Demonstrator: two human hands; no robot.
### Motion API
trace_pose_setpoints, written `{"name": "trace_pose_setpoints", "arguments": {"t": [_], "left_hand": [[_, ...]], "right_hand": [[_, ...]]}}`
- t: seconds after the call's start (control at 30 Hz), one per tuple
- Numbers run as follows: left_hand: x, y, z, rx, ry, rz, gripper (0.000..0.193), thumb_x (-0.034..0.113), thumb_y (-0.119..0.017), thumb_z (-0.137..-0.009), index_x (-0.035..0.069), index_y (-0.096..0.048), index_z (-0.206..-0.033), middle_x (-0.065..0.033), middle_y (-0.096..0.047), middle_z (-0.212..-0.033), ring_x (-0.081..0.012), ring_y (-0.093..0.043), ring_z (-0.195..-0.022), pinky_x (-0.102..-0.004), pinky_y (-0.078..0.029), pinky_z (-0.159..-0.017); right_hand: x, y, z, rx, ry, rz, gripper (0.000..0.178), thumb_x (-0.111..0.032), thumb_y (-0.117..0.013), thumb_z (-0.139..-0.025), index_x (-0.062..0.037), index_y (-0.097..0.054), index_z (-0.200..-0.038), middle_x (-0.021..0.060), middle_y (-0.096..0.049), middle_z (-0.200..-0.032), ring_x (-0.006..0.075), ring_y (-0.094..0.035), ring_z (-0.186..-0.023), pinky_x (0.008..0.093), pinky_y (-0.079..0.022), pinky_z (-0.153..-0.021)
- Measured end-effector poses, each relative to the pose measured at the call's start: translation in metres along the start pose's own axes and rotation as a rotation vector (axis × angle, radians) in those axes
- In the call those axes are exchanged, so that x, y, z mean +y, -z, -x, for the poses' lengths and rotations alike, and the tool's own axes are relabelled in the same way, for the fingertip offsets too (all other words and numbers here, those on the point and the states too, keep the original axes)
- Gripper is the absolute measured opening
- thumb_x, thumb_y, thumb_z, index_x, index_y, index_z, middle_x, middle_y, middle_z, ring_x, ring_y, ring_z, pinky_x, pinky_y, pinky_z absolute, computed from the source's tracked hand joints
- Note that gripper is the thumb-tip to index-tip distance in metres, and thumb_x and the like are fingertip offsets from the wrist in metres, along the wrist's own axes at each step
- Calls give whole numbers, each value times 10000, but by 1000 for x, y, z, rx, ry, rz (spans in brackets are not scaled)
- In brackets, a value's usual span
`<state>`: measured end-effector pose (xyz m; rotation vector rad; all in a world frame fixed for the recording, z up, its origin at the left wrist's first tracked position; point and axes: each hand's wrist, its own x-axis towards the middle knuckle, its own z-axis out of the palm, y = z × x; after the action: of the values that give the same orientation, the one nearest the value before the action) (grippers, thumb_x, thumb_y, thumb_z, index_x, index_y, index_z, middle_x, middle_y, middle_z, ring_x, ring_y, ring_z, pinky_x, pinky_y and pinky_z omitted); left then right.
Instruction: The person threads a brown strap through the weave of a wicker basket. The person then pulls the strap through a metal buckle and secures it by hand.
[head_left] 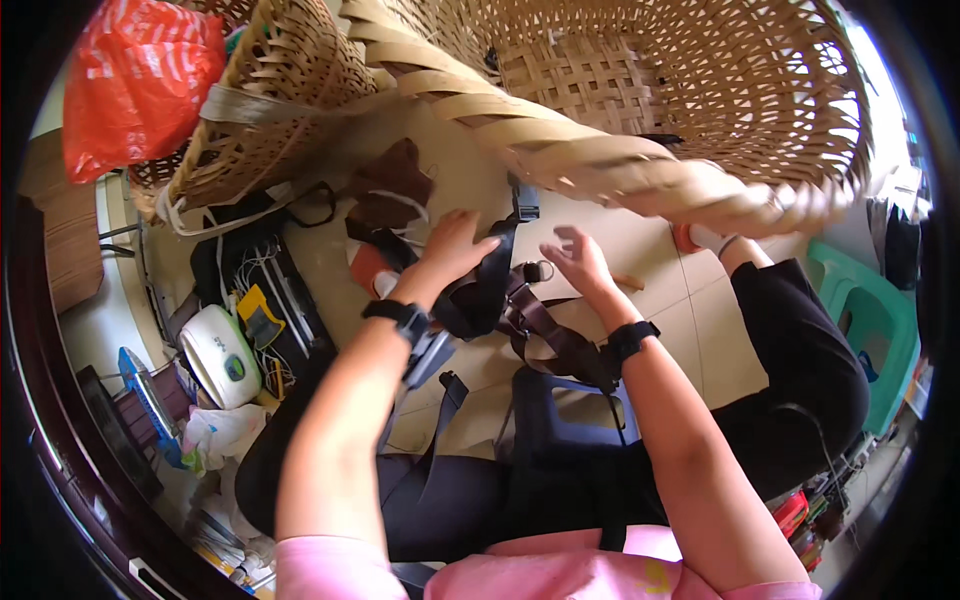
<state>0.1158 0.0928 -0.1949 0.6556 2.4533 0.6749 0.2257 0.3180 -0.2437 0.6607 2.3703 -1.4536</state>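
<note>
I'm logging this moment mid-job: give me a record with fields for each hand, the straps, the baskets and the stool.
Left hand: beside the black strap, contact unclear
Right hand: open, holding nothing visible
Straps: brown strap beside the black strap, between the wrists
Baskets: large woven basket ahead; smaller woven basket at left, red bag beside it
Stool: green stool at right

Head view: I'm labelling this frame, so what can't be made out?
Head view:
Whether the left hand grips the wide black strap: hidden by its back.
Right hand: finger detail, blurred.
Red, white-striped plastic bag: contents hidden by its plastic.
Large tan woven basket: cut off by the top edge.
</note>
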Motion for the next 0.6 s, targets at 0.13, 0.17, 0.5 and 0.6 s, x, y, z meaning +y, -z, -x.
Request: {"name": "trace_pose_setpoints", "arguments": {"t": [0.13,0.17,0.5,0.6], "left_hand": [[-3,-65,-35,29,205,338,597,417,-784,-797,40,-625,-1232,-201,-666,-1195,-401,-604,-1148,-472,-475,-979],[3,-77,-40,33,239,407,555,407,-789,-798,70,-641,-1213,-164,-691,-1153,-387,-630,-1107,-474,-487,-943],[25,-85,-32,287,339,45,301,249,-700,-844,101,-689,-1106,-149,-720,-965,-349,-686,-924,-491,-518,-810],[27,-81,-33,403,265,-30,279,254,-700,-844,86,-679,-1066,-151,-714,-885,-358,-687,-900,-493,-518,-782]], "right_hand": [[-8,-21,-51,-38,167,-359,716,-398,-799,-837,46,-552,-1341,186,-641,-1256,264,-629,-1107,366,-518,-921],[-12,-27,-66,-39,201,-309,687,-386,-798,-838,45,-569,-1321,167,-656,-1226,236,-635,-1074,361,-515,-911],[-38,-26,-84,-166,-571,-315,740,-510,-811,-696,-242,-606,-1354,19,-614,-1324,211,-486,-1257,534,-367,-947],[-49,-28,-76,-147,-343,-343,729,-496,-824,-687,-210,-590,-1315,19,-578,-1355,220,-449,-1297,536,-369,-935]]}}
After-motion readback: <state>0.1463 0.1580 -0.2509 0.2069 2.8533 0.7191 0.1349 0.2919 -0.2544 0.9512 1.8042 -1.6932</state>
